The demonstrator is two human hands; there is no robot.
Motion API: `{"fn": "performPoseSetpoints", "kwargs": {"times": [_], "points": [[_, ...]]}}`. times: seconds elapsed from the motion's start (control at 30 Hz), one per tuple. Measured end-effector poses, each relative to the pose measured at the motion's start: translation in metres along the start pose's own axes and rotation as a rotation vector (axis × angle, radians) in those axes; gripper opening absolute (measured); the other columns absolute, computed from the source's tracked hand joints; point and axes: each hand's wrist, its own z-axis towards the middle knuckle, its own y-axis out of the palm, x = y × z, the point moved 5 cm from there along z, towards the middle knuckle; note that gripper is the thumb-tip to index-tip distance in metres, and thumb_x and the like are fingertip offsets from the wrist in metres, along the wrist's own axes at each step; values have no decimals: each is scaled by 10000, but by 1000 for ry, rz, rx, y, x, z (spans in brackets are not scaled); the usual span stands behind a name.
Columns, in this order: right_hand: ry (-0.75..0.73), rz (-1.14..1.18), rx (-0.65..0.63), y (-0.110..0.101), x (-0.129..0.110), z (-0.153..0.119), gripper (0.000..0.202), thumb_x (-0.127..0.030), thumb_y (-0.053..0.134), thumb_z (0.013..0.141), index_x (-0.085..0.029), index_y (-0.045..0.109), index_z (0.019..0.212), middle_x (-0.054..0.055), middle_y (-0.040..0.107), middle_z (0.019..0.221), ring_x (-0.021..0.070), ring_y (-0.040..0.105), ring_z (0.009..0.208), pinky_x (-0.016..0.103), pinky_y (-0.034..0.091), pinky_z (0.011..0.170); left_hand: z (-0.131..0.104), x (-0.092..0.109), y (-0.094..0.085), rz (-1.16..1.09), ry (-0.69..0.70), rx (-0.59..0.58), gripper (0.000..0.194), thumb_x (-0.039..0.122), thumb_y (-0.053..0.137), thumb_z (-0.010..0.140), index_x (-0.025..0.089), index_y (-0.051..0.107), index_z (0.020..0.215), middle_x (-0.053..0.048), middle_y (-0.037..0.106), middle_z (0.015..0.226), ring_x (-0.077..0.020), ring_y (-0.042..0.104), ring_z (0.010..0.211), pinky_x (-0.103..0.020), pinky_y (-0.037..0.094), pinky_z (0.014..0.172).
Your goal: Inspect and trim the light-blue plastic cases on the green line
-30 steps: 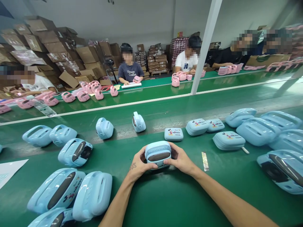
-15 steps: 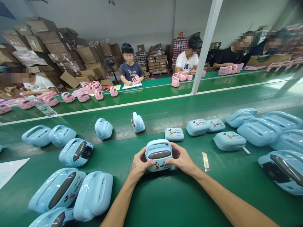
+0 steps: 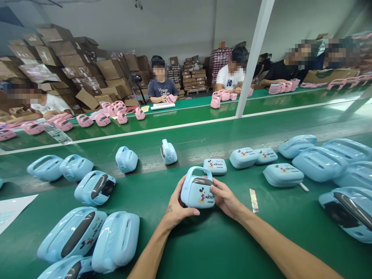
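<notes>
Both hands hold a light blue handled case [image 3: 200, 192] with a Mickey print and a dark oval strip on top. My left hand [image 3: 176, 205] cups its left side and underside, the thumb along the lower front edge. On the right side, my right hand [image 3: 225, 197] grips it, fingers and thumb at the upper right corner. Its handle stands up at the top. Just behind lies a flat Mickey panel [image 3: 215, 166] in blue. Farther right are stacked blue panels [image 3: 243, 157] and another stack [image 3: 283, 175] with a small white stick beside it.
More blue cases [image 3: 94, 187] stand at left and others [image 3: 318, 163] at right on the green belt [image 3: 215, 248]. A foil strip [image 3: 254, 200] lies at right. Across the belt, several people sit near pink cases [image 3: 84, 120]; a white post [image 3: 252, 62] rises between.
The held case has turned and tilted, so its printed front shows more fully. My left thumb has moved down off the print, and my right thumb has shifted up to the upper corner.
</notes>
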Motion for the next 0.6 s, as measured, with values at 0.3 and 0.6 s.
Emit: {"fn": "performPoseSetpoints", "kwargs": {"times": [0.3,0.6], "points": [[49,57,-21,7,1,-2,530,-419,795,814,-240,651,1291,83,743,1223,245,720,1035,351,571,840,-1,-5,-2,180,88,87,1064,369,950,522,236,490,1473,-111,595,1454,-381,531,1345,-466,434,1133],[44,35,-58,6,1,0,502,-498,745,848,-241,661,1271,95,742,1203,255,725,1029,408,577,880,0,-3,-3,-305,-91,242,766,375,844,664,213,587,1368,-89,734,1242,-322,664,1158,-382,553,947]]}}
